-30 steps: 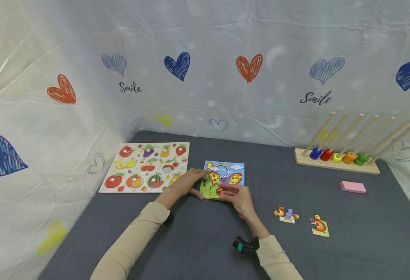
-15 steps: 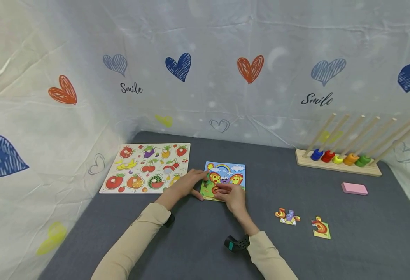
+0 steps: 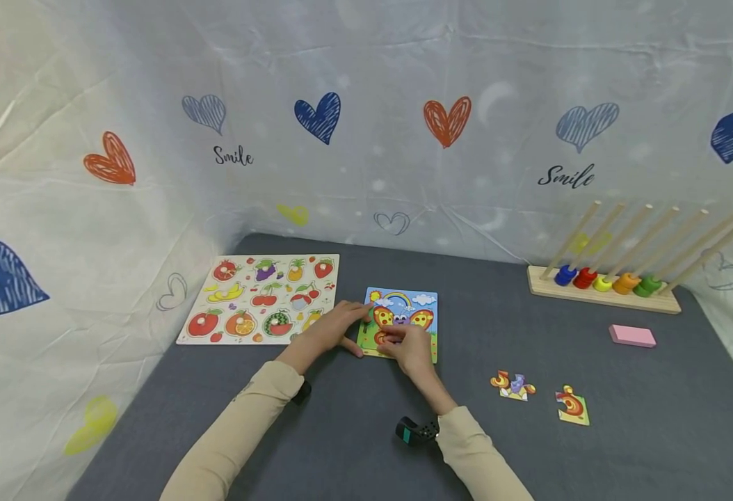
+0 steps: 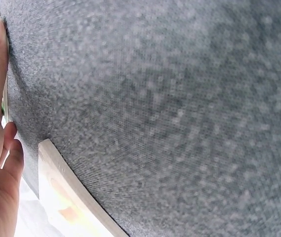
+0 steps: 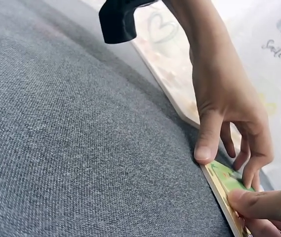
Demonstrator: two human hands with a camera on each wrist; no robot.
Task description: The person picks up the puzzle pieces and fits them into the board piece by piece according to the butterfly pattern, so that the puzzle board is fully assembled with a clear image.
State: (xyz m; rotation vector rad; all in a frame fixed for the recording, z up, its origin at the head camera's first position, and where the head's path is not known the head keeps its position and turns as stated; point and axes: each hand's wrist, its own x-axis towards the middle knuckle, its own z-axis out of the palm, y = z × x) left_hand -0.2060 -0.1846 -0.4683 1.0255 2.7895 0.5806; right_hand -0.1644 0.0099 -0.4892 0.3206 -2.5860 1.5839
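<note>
A square jigsaw puzzle board with a butterfly and rainbow picture lies on the grey table. My left hand steadies its left side, the thumb at the near left corner and fingertips on the picture. My right hand is over the lower part of the board and pinches a puzzle piece with an orange swirl, low over the picture; the fingers hide part of it. In the right wrist view, the right thumb is right at the board's near edge. Two loose puzzle pieces, one purple and orange, one with a swirl, lie to the right.
A fruit picture board lies left of the puzzle, close to the left forearm. At the back right stands a wooden peg rack with coloured rings. A pink block lies in front of it. A printed curtain borders the table's back.
My right hand has slid a little to the left over the board, carrying the swirl piece with it. The left hand has stayed at the board's left side.
</note>
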